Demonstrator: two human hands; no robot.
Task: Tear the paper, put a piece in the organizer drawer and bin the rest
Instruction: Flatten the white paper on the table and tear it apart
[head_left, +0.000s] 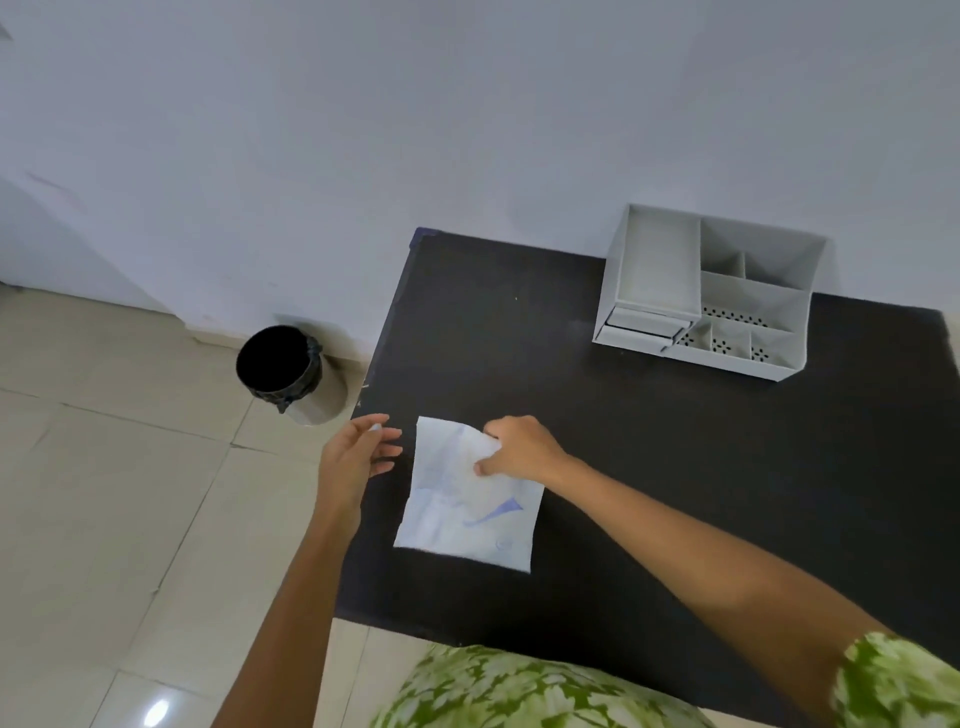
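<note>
A white sheet of paper (462, 509) with blue scribbles lies on the black table (649, 467) near its left front part. My right hand (519, 449) pinches the paper's upper right corner, lifting and crumpling it a little. My left hand (353, 460) hovers at the table's left edge, just left of the paper, fingers apart; a tiny white scrap seems to show at its fingertips. The grey desk organizer (706, 296) with two small drawers at its lower left stands at the back right of the table. The bin (288, 371) with a black liner stands on the floor left of the table.
A pale wall runs behind the table and the bin. Beige floor tiles (104, 493) spread to the left. My green patterned clothing (519, 691) shows at the bottom edge.
</note>
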